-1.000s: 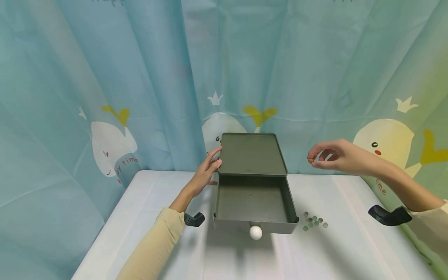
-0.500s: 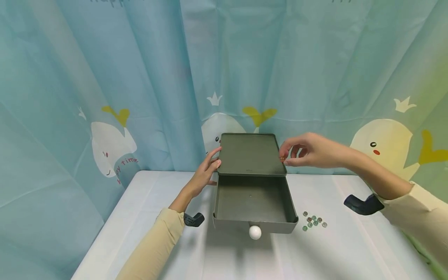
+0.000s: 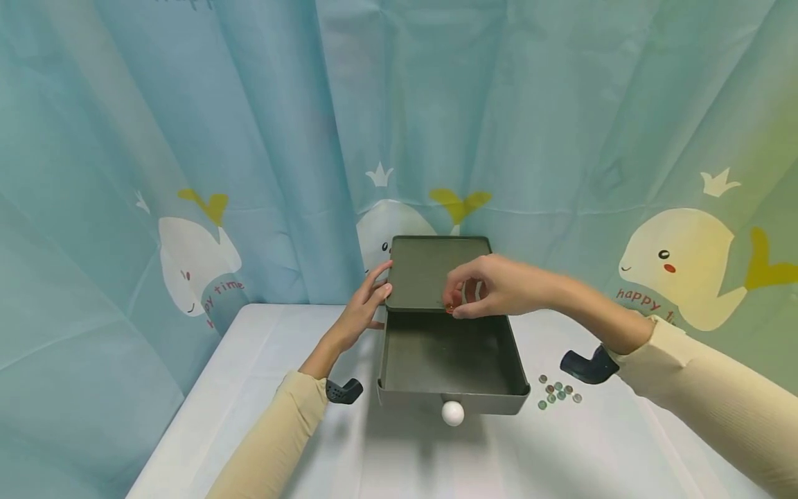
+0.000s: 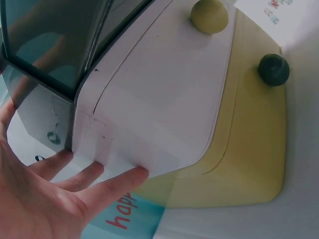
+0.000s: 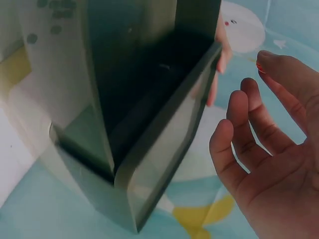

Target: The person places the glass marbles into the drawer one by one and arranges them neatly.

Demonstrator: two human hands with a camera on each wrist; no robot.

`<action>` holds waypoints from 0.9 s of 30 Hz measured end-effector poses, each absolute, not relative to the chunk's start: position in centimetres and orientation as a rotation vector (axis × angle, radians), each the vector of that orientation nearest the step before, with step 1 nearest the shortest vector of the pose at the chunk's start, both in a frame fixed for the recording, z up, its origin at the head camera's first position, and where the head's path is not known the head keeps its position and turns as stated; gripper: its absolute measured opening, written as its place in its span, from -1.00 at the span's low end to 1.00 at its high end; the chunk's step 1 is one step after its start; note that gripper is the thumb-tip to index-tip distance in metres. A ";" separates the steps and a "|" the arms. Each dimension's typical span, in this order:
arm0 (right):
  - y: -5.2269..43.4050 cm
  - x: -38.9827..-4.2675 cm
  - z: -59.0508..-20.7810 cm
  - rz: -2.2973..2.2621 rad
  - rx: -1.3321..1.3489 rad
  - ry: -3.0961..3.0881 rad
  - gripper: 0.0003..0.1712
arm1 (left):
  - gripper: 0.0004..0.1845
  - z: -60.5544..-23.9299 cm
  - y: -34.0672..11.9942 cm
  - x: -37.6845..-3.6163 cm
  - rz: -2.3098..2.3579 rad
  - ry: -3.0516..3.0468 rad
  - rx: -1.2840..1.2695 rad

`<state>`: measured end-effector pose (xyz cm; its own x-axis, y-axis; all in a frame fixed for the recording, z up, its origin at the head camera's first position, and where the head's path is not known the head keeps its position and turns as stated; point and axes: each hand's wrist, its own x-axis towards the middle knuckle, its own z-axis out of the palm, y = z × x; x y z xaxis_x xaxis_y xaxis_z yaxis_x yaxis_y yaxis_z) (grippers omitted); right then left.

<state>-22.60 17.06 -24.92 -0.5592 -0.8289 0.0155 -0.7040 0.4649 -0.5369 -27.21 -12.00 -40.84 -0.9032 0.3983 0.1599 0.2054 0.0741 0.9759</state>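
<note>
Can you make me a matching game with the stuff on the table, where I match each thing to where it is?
Things:
1. red bead
2. white knob
3. pile of beads
4. left hand

Places:
A. on the table, right of the open drawer
B. resting on the left side of the box
C. pinched in the right hand over the drawer
D. on the drawer's front

Pairs: 1-C, 2-D, 3-A, 4-B
</note>
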 end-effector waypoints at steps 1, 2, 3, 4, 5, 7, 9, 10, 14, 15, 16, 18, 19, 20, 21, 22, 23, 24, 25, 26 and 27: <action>16.7 -22.6 -25.1 -0.728 -1.330 2.454 -0.86 | -0.37 -40.9 -12.0 -27.2 1.943 2.186 0.623; 16.3 -22.5 -25.3 -0.725 -1.338 2.443 -0.88 | -0.37 -40.9 -12.1 -27.2 1.939 2.186 0.625; 16.0 -22.5 -25.4 -0.717 -1.341 2.436 -0.89 | -0.37 -40.8 -12.1 -27.2 1.937 2.183 0.628; 15.7 -22.4 -25.6 -0.713 -1.341 2.428 -0.89 | -0.37 -40.8 -12.1 -27.2 1.937 2.181 0.630; 15.4 -22.3 -25.7 -0.709 -1.342 2.417 -0.90 | -0.37 -40.7 -12.1 -27.2 1.935 2.180 0.630; 14.8 -22.2 -26.1 -0.696 -1.350 2.400 -0.89 | -0.37 -40.7 -12.1 -27.2 1.934 2.182 0.625; 14.3 -22.0 -26.4 -0.693 -1.356 2.377 -0.88 | -0.37 -40.6 -12.1 -27.2 1.936 2.184 0.620; 14.1 -21.9 -26.6 -0.692 -1.362 2.363 -0.88 | -0.38 -40.6 -12.2 -27.2 1.936 2.187 0.616; 13.4 -21.5 -27.4 -0.692 -1.404 2.322 -0.86 | -0.39 -40.6 -12.2 -27.1 1.937 2.190 0.605; 13.3 -21.5 -27.6 -0.690 -1.414 2.317 -0.86 | -0.39 -40.5 -12.2 -27.0 1.937 2.190 0.603; 13.2 -21.4 -27.8 -0.688 -1.424 2.313 -0.87 | -0.38 -40.5 -12.2 -27.0 1.936 2.191 0.606; 13.0 -21.3 -28.1 -0.687 -1.441 2.310 -0.87 | -0.39 -40.4 -12.2 -26.9 1.937 2.191 0.598; 12.9 -21.3 -28.2 -0.688 -1.447 2.309 -0.88 | -0.39 -40.3 -12.2 -26.9 1.936 2.195 0.593; 12.7 -21.2 -28.3 -0.687 -1.443 2.313 -0.88 | -0.39 -40.3 -12.2 -26.9 1.935 2.199 0.589; 12.6 -21.1 -28.4 -0.687 -1.434 2.318 -0.88 | -0.39 -40.2 -12.2 -26.9 1.935 2.201 0.586; 12.5 -21.1 -28.5 -0.689 -1.429 2.320 -0.88 | -0.39 -40.2 -12.2 -26.9 1.933 2.204 0.588; 12.5 -21.0 -28.6 -0.687 -1.420 2.324 -0.88 | -0.40 -40.1 -12.2 -26.9 1.932 2.205 0.581; 12.4 -20.9 -28.6 -0.689 -1.414 2.327 -0.88 | -0.40 -40.1 -12.1 -26.9 1.929 2.207 0.581; 12.4 -20.8 -28.7 -0.688 -1.400 2.332 -0.88 | -0.40 -40.1 -12.1 -26.9 1.927 2.208 0.583; 12.3 -20.7 -28.8 -0.690 -1.390 2.335 -0.88 | -0.40 -40.0 -12.1 -26.9 1.928 2.206 0.583; 12.3 -20.6 -29.0 -0.693 -1.380 2.336 -0.88 | -0.40 -40.0 -12.1 -26.9 1.929 2.202 0.587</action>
<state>-20.60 12.32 -28.99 -0.4704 -0.8814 -0.0428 -0.7155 0.4094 -0.5661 -26.93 -12.08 -40.01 -0.9111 0.3884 0.1379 0.1880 0.0937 0.9777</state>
